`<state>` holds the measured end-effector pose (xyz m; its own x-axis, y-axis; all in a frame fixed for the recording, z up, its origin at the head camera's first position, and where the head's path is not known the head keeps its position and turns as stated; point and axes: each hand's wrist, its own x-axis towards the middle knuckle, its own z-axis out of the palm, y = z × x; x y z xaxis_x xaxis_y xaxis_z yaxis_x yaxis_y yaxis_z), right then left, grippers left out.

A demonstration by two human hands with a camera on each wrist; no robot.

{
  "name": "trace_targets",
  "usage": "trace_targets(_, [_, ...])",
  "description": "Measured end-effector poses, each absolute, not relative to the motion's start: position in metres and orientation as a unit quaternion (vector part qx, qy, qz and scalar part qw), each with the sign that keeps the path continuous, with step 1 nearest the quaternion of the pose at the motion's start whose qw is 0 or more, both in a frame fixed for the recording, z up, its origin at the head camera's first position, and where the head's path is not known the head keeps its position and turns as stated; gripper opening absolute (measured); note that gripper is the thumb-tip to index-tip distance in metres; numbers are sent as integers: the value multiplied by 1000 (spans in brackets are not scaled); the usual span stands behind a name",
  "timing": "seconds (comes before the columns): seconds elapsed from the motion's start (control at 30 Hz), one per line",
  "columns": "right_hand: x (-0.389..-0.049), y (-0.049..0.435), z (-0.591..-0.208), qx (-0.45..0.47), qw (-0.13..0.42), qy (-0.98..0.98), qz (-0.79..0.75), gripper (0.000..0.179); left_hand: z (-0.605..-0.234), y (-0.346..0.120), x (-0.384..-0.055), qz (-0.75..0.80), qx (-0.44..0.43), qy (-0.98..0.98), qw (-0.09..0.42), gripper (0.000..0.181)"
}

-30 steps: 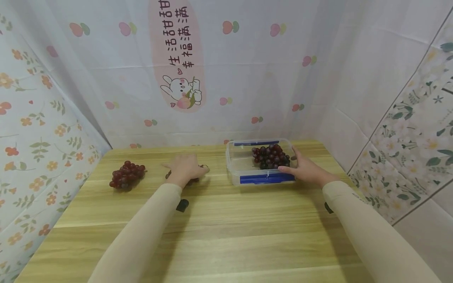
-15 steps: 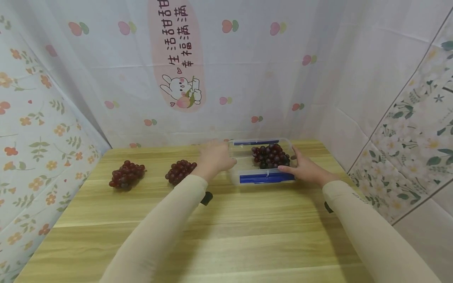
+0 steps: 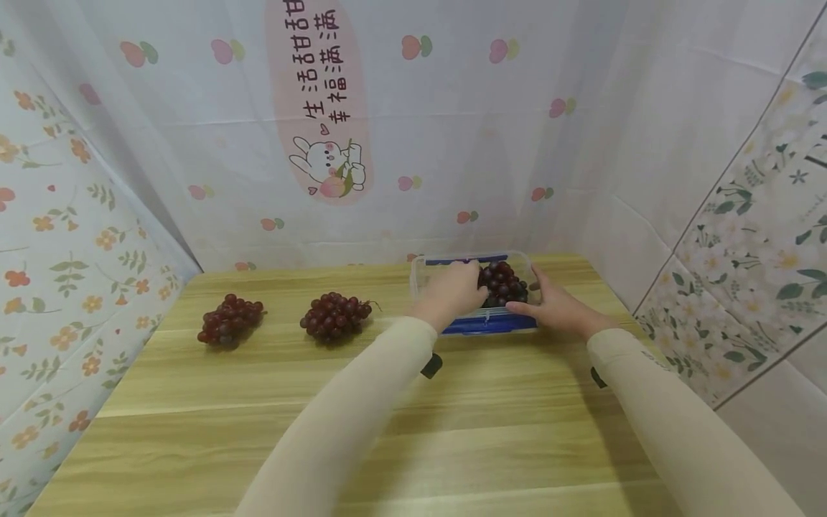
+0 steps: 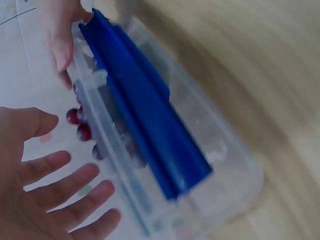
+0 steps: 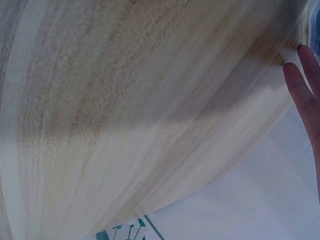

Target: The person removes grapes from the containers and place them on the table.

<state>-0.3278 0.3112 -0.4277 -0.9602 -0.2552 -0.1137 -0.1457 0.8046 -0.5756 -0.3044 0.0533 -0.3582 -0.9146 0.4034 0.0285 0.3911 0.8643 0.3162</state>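
In the head view my left hand reaches over a clear plastic food container with blue clips, beside the dark bunch of grapes inside it. Its fingers are spread and hold nothing in the left wrist view, close to the grapes that show past the container's blue clip. My right hand grips the container's right end, thumb over the front rim and fingers along the side. Part of the container's interior is hidden behind my left hand.
Two more bunches of red grapes lie on the wooden table: a middle bunch with a stem, and a left bunch. A patterned curtain hangs behind the table's back edge.
My left hand has moved right, from over the middle bunch of grapes to over the container, leaving that bunch uncovered. The right hand stays at the container's right end.
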Motion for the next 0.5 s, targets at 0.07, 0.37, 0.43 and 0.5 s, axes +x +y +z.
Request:
trace_targets(0.07, [-327, 311, -427, -106, 94, 947, -289, 126, -361, 60, -304, 167, 201, 964, 40, 36])
trace_targets(0.37, [-327, 310, -427, -102, 105, 944, -297, 126, -379, 81, -300, 194, 167, 962, 90, 39])
trace_targets(0.43, [-327, 311, -427, -103, 104, 943, -298, 125, -382, 84, -301, 191, 159, 965, 87, 42])
trace_targets(0.5, [-327, 311, -426, -104, 103, 943, -299, 125, -385, 87, -302, 189, 152, 967, 81, 44])
